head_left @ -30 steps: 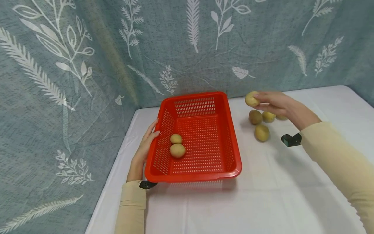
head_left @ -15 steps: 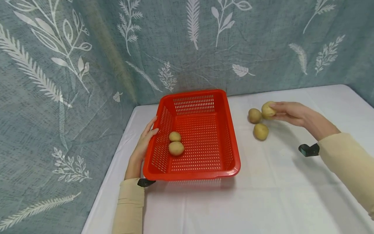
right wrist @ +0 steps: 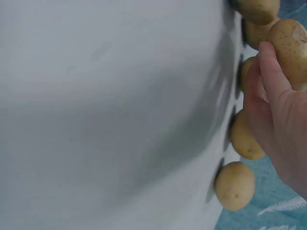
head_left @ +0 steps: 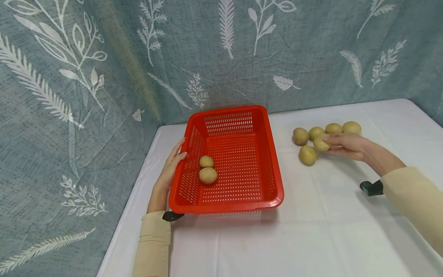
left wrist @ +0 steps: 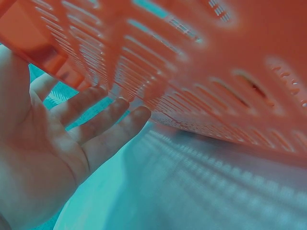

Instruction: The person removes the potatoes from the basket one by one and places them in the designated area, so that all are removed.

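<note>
A red slotted basket (head_left: 273, 169) stands on the white table with two potatoes (head_left: 208, 175) lying near its left wall. My left hand (head_left: 174, 161) rests flat against the outside of that wall, fingers straight; the left wrist view shows the fingers (left wrist: 103, 122) lying along the basket's side (left wrist: 216, 72). My right hand (head_left: 329, 143) pinches a small potato (head_left: 320, 145) low over the table, right of the basket. In the right wrist view the thumb (right wrist: 271, 79) lies on this potato (right wrist: 290, 45). Several more potatoes (head_left: 300, 136) lie loose around it.
A grey-blue cloth with white leaf prints (head_left: 221, 57) hangs behind and to the left of the table. The loose potatoes form a row at the back right (head_left: 351, 127), one lying nearer (head_left: 307, 155). White tablecloth (head_left: 311, 238) stretches in front of the basket.
My right hand has carried its potato from up beside the basket's far right corner down and to the right, in among the loose potatoes. The left hand has stayed on the basket.
</note>
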The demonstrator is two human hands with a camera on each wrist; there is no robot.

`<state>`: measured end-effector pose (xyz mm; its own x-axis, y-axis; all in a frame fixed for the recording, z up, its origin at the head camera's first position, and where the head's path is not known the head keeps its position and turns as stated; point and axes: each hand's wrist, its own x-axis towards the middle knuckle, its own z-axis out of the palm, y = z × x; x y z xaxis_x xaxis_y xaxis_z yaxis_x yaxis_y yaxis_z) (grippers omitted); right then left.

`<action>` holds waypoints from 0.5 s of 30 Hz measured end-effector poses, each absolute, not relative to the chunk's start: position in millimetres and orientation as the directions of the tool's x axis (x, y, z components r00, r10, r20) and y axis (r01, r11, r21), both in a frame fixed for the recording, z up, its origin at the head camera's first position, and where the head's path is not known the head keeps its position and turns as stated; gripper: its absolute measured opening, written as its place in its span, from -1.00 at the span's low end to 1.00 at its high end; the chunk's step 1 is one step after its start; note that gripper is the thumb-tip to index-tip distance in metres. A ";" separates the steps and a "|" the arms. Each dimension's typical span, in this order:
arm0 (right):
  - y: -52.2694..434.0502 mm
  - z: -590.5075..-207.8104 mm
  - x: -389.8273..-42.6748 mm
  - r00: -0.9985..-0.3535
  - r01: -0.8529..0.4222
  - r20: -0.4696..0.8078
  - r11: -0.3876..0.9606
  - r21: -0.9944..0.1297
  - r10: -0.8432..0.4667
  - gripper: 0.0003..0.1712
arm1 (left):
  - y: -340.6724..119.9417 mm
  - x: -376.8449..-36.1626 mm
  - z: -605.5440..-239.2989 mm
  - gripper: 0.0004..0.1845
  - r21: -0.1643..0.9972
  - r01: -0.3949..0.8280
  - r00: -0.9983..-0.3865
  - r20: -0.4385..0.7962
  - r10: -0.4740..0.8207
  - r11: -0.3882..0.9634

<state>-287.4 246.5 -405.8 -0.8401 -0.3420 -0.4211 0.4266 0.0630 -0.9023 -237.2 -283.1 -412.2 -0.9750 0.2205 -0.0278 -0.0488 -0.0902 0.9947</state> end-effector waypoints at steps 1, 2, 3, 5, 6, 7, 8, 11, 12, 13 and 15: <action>247.6 -407.1 -286.4 -0.838 0.427 -0.425 0.072 -0.901 -0.342 -0.18 | -283.2 -237.3 -412.2 -0.43 0.995 -0.049 -0.975 -0.028 0.220 -0.090; 248.7 -408.1 -285.6 -0.835 0.428 -0.428 0.079 -0.900 -0.345 -0.18 | -283.4 -237.3 -412.0 -0.43 0.995 -0.048 -0.975 -0.028 0.219 -0.091; 249.9 -409.0 -284.9 -0.834 0.428 -0.431 0.089 -0.899 -0.346 -0.19 | -283.5 -237.3 -411.9 -0.43 0.995 -0.049 -0.976 -0.028 0.218 -0.091; 251.4 -409.9 -283.9 -0.831 0.436 -0.436 0.083 -0.896 -0.346 -0.19 | -283.4 -237.2 -411.7 -0.43 0.995 -0.050 -0.976 -0.030 0.217 -0.089; 251.8 -410.1 -283.3 -0.831 0.438 -0.437 0.078 -0.896 -0.345 -0.19 | -283.4 -237.2 -411.7 -0.43 0.995 -0.050 -0.976 -0.029 0.217 -0.088; 252.1 -410.4 -282.9 -0.831 0.439 -0.436 0.074 -0.895 -0.346 -0.19 | -283.4 -237.1 -411.6 -0.43 0.995 -0.049 -0.976 -0.029 0.216 -0.087; 252.0 -410.5 -282.3 -0.831 0.441 -0.437 0.070 -0.895 -0.343 -0.21 | -283.2 -237.0 -411.6 -0.43 0.995 -0.049 -0.976 -0.028 0.217 -0.088; 251.9 -411.3 -280.6 -0.834 0.446 -0.442 0.068 -0.893 -0.332 -0.28 | -282.9 -236.8 -411.8 -0.43 0.995 -0.046 -0.976 -0.025 0.218 -0.088; 251.7 -411.7 -280.0 -0.833 0.446 -0.444 0.074 -0.892 -0.330 -0.31 | -282.7 -236.7 -411.7 -0.43 0.995 -0.045 -0.976 -0.025 0.217 -0.088; 252.0 -412.3 -279.6 -0.833 0.446 -0.446 0.080 -0.892 -0.329 -0.32 | -282.6 -236.6 -411.7 -0.43 0.995 -0.044 -0.976 -0.024 0.215 -0.088; 252.7 -413.6 -279.0 -0.831 0.446 -0.448 0.087 -0.891 -0.330 -0.32 | -282.3 -236.6 -411.7 -0.43 0.995 -0.042 -0.977 -0.023 0.211 -0.087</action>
<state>-279.0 252.7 -413.6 -0.8310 -0.3301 -0.4478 0.4457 0.0868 -0.8910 -236.6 -282.3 -411.7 -0.9771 0.2115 -0.0232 -0.0424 -0.0867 0.9953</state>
